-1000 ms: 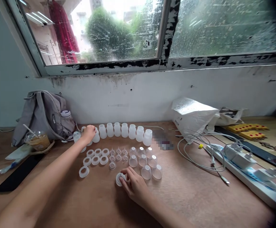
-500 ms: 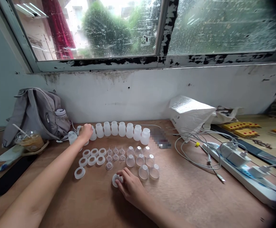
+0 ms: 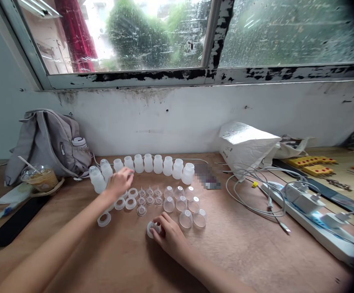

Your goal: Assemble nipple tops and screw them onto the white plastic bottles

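My left hand (image 3: 119,183) hovers over the left group of white screw rings (image 3: 131,203), just in front of a row of small translucent bottles (image 3: 158,163). Its fingers are loosely curled and I see nothing in them. My right hand (image 3: 169,236) rests on the wooden table (image 3: 241,244) with its fingertips closed on a white ring cap (image 3: 151,229). Small clear teats (image 3: 149,200) lie in the middle of the layout, with clear dome covers (image 3: 185,219) to their right.
A grey backpack (image 3: 49,138) and an iced drink cup (image 3: 39,178) sit at the far left beside a black flat object (image 3: 12,224). To the right are a white bag (image 3: 245,146), tangled cables (image 3: 256,191), a power strip (image 3: 317,219) and yellow parts (image 3: 311,162).
My left hand has let go of a bottle at the left end of the row and drawn back toward me over the rings. My right hand stays on the ring cap.
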`<state>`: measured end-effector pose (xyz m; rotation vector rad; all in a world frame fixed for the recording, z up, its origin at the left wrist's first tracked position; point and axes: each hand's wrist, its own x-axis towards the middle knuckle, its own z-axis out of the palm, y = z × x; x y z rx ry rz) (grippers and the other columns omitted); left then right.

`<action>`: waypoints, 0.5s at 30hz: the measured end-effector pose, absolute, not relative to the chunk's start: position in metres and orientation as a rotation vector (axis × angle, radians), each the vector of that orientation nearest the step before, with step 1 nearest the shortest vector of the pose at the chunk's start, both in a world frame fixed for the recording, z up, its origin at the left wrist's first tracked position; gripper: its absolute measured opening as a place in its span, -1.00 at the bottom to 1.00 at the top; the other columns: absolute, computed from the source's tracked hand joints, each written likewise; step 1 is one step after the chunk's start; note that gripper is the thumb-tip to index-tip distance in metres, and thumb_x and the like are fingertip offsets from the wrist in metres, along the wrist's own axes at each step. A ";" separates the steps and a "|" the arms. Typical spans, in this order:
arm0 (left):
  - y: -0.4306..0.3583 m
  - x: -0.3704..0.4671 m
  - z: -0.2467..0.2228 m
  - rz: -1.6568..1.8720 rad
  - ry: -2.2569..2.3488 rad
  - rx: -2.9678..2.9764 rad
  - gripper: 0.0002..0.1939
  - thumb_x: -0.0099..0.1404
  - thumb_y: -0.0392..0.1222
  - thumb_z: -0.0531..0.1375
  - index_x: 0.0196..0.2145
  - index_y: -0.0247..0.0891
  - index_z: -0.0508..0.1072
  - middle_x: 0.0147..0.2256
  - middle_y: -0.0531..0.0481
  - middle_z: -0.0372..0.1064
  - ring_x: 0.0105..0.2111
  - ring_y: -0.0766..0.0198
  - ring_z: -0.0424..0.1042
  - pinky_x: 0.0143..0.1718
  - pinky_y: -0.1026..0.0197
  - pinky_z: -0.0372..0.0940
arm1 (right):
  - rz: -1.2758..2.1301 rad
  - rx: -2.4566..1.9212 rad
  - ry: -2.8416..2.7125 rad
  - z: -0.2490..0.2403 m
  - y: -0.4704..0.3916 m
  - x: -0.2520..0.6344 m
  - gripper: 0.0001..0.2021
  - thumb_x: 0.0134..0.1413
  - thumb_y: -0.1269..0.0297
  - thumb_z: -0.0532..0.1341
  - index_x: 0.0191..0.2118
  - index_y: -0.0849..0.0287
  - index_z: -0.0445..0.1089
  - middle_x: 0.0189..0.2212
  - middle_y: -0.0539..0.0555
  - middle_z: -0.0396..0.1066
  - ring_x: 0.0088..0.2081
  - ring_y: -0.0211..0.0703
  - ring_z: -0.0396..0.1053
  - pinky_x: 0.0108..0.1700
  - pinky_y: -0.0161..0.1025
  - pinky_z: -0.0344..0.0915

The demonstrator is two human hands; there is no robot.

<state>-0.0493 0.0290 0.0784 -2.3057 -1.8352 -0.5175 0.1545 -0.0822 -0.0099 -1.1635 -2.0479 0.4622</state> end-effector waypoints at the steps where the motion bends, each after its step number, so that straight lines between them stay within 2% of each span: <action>1: 0.015 -0.045 0.068 -0.523 -1.766 -2.393 -0.73 0.29 -0.09 -0.04 -0.16 -0.15 0.38 -0.13 -0.02 0.36 -0.29 0.22 0.43 -0.33 0.27 0.27 | 0.466 -1.161 -2.018 -0.010 -0.082 0.154 -0.94 -0.04 0.41 0.13 -0.37 0.15 0.28 -0.45 0.01 0.26 -0.51 -0.29 0.23 -0.46 -0.34 0.22; 6: -0.041 -0.036 0.020 -0.833 -1.191 -2.810 -0.74 0.29 -0.13 0.00 -0.11 -0.22 0.34 -0.23 -0.07 0.42 -0.22 0.19 0.39 -0.21 0.19 0.28 | 0.614 -1.140 -1.861 -0.004 -0.082 0.152 -0.94 -0.07 0.44 0.12 -0.41 0.16 0.28 -0.52 -0.01 0.29 -0.53 -0.29 0.26 -0.51 -0.35 0.23; 9: -0.054 -0.037 0.013 -0.946 -1.118 -2.922 -0.70 0.26 -0.14 0.05 -0.06 -0.23 0.30 -0.23 -0.08 0.41 -0.21 0.19 0.37 -0.19 0.17 0.28 | 0.760 -1.130 -1.770 -0.001 -0.084 0.149 -0.91 -0.07 0.44 0.11 -0.37 0.15 0.27 -0.46 0.00 0.33 -0.48 -0.28 0.31 -0.50 -0.36 0.28; 15: -0.056 -0.041 0.018 -1.013 -1.109 -3.017 -0.61 0.15 -0.11 0.18 -0.06 -0.23 0.30 -0.21 -0.10 0.39 -0.20 0.16 0.35 -0.16 0.12 0.28 | 0.959 -1.122 -1.644 0.001 -0.085 0.144 -0.91 -0.02 0.41 0.12 -0.31 0.17 0.25 -0.36 0.03 0.34 -0.38 -0.25 0.37 -0.35 -0.29 0.37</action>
